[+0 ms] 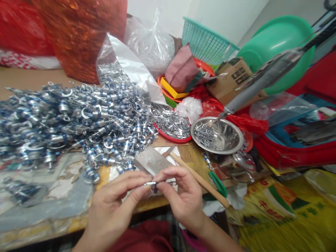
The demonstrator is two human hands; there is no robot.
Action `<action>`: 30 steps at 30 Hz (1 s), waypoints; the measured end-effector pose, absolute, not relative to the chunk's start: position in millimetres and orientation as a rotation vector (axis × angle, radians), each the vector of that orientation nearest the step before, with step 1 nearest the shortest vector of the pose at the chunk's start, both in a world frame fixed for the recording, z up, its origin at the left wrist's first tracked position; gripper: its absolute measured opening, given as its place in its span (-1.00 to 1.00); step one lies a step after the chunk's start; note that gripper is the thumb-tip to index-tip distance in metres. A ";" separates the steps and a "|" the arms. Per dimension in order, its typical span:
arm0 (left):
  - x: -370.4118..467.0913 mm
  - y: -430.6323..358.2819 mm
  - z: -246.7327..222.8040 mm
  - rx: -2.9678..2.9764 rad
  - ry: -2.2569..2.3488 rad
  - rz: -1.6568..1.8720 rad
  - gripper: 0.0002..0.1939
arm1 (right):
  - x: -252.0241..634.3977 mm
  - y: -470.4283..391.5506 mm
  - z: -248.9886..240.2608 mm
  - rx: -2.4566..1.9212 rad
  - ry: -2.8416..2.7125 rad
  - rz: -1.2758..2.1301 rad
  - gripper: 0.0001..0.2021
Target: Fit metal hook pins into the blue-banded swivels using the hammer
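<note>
My left hand and my right hand meet at the front edge of the table, both closed in a pinch. Between their fingertips is a small silver and dark-blue metal part; the fingers cover most of it. Its silver end lies at my left thumb, and a thin dark tip shows past my right fingers. Just behind my hands sits a grey metal block. A wooden handle slants past my right hand. Left of the block spreads a big heap of silver and blue metal fittings.
Behind the block, a red plate bears many small silver pieces. A steel bowl with thin metal pins stands beside it, under a grey tool hanging in from the right. Green scissors or pliers handles lie nearer.
</note>
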State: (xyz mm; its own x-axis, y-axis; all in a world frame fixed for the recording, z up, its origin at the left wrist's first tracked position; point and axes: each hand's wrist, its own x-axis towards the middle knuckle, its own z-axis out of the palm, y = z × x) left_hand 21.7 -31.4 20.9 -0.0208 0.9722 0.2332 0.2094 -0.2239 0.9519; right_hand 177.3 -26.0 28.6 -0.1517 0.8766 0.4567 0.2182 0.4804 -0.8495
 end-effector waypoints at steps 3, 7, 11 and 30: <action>18.1 -30.7 19.3 1.386 1.274 1.241 -0.91 | 185.0 -25.0 25.9 -0.841 -1.930 0.419 -0.62; 14.6 -26.0 21.8 1.412 1.321 1.182 -0.90 | 194.7 -19.8 27.0 -0.667 -2.229 0.104 -0.71; 13.2 -22.3 29.1 1.640 1.375 1.186 -0.92 | 198.6 -13.5 32.2 -0.644 -2.242 0.059 -0.75; 23.5 -26.3 10.8 0.973 1.133 1.097 -0.65 | 181.8 -18.2 24.2 -1.039 -1.704 0.775 -0.85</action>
State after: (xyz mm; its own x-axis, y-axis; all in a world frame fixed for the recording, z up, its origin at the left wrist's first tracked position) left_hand 23.5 -26.3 10.8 0.0738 0.9791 -0.1895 -0.1582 0.1991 0.9671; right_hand 181.8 -18.2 24.2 -0.1776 0.8995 0.3992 0.2899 0.4355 -0.8522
